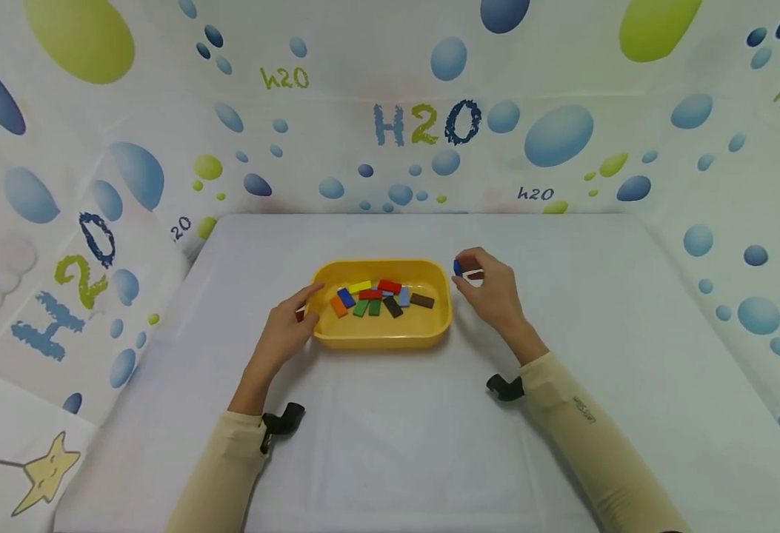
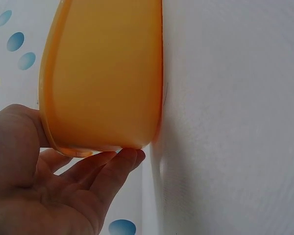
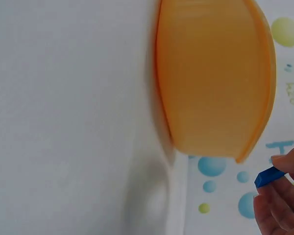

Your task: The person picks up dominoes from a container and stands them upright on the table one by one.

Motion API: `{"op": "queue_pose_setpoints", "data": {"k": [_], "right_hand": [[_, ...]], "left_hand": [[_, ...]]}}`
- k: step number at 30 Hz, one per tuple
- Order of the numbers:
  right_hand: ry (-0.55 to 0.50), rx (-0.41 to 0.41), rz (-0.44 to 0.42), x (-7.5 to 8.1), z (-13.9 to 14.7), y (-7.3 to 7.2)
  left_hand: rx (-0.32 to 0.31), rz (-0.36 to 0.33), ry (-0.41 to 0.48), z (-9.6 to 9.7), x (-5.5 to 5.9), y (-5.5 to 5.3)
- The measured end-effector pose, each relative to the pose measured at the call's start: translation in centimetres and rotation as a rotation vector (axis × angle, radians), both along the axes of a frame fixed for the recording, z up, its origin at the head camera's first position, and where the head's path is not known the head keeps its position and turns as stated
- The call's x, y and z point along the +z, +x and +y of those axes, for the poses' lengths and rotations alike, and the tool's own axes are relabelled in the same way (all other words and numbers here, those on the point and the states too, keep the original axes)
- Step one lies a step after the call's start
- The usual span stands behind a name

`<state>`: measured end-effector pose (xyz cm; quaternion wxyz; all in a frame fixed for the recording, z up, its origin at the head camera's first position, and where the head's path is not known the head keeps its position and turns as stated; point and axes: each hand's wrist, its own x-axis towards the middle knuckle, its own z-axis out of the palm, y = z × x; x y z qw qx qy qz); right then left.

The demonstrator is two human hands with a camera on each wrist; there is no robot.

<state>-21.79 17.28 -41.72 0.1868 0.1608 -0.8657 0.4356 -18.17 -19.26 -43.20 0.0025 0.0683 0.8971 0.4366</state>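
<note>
A yellow plastic tray (image 1: 381, 343) sits on the table with several small rectangular blocks lying loose in it. Its left end is gripped by my left hand (image 1: 281, 332), with the thumb at the rim and the fingers against the outer wall in the left wrist view. Just beyond the tray's right end, my right hand (image 1: 494, 292) pinches a blue block (image 3: 268, 177) between thumb and fingers. In the tray are an orange block (image 1: 339, 307), another blue block (image 1: 346, 297), a yellow block (image 1: 360, 287), and red, green, light blue and dark ones.
A white cloth covers the table (image 1: 390, 437). Behind and beside it hangs a white curtain (image 1: 336, 126) printed with blue and green drops. A black wrist mount (image 1: 284, 420) is on the left wrist, another black mount (image 1: 505, 388) on the right.
</note>
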Motion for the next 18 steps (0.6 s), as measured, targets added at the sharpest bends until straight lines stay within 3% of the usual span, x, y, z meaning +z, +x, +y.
{"op": "queue_pose_setpoints", "data": {"k": [18], "right_hand": [[-0.082, -0.095, -0.036, -1.5, 4.5, -0.6]], "left_hand": [[0.025, -0.006, 0.003, 0.2, 0.0, 0.1]]}}
